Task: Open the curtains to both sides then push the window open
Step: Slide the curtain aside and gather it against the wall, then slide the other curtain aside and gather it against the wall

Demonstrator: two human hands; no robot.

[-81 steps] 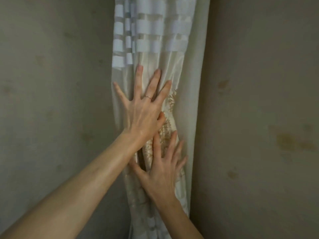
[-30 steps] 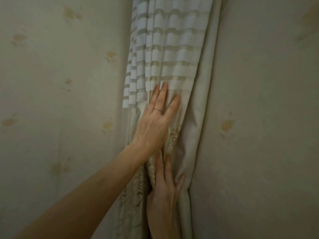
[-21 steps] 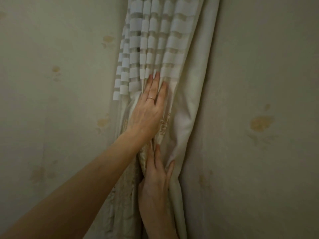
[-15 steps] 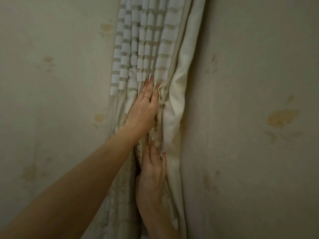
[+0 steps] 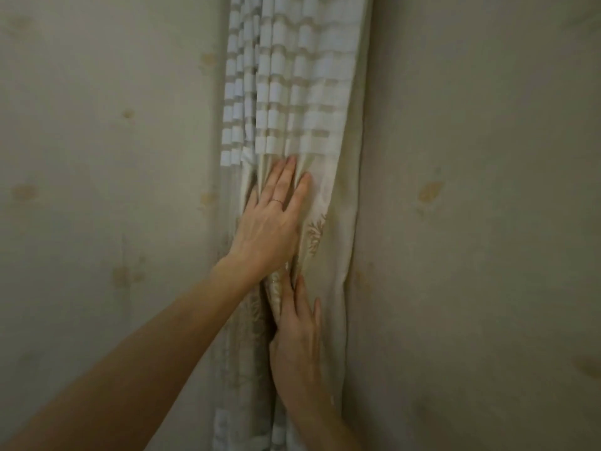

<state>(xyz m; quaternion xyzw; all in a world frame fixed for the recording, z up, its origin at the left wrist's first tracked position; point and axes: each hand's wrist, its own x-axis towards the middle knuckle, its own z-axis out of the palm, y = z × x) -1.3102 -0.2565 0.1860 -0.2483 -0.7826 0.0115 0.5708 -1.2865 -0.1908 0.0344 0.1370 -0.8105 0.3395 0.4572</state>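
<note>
A bunched curtain hangs in the corner between two walls, white-striped sheer above and cream cloth with a gold leaf pattern below. My left hand lies flat on its folds just under the striped part, fingers extended and a thin ring showing. Below it, my right hand presses flat against the cloth, fingers close together and pointing up, tips at a dark fold. Neither hand grips the cloth. No window is in view.
A pale wall with faint yellowish flower marks runs along the left of the curtain. A similar wall stands close on the right and meets the curtain's cream edge.
The tightly squeezed folds have spread back toward the right wall. My left hand's fingers, splayed wide at first, now lie closer together. Both hands stay flat on the curtain.
</note>
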